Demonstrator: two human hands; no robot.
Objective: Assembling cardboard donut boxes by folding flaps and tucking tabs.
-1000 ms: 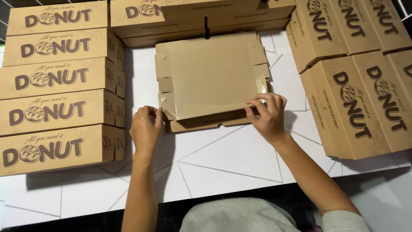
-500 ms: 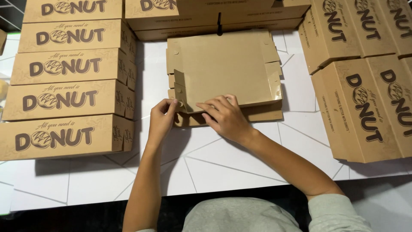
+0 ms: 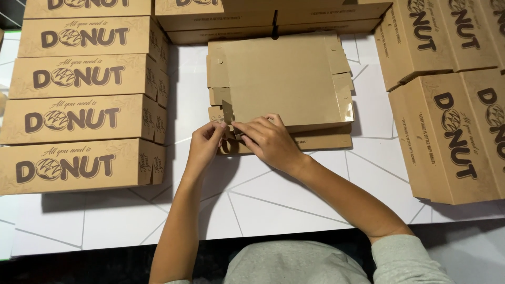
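Both hands meet at the near left corner of a flat brown cardboard box (image 3: 281, 84) that lies in the middle of the white table (image 3: 273, 205). Seen from the head camera, the left hand (image 3: 204, 144) pinches the corner from the left side. The right hand (image 3: 268, 141) reaches across, and its fingers press down on a small flap (image 3: 228, 112) that stands up at that corner. So both hands are closed on the box corner, not loose.

To fold this corner well, I think the left hand should hold the box wall steady while the right hand pushes the flap all the way down along its crease. Going slow would help, so the thin card does not rip or bend in the wrong place.

Lots of finished boxes sit all around. On the left is a tall stack of long brown boxes (image 3: 84, 110) with big dark letters and a little donut drawing on the side. At the far edge, more brown boxes (image 3: 273, 21) lie flat with small dark writing. On the right, another group of brown boxes (image 3: 452, 115) is turned so the big dark letters run up and down. At the bottom you can see the person's grey shirt (image 3: 294, 265).
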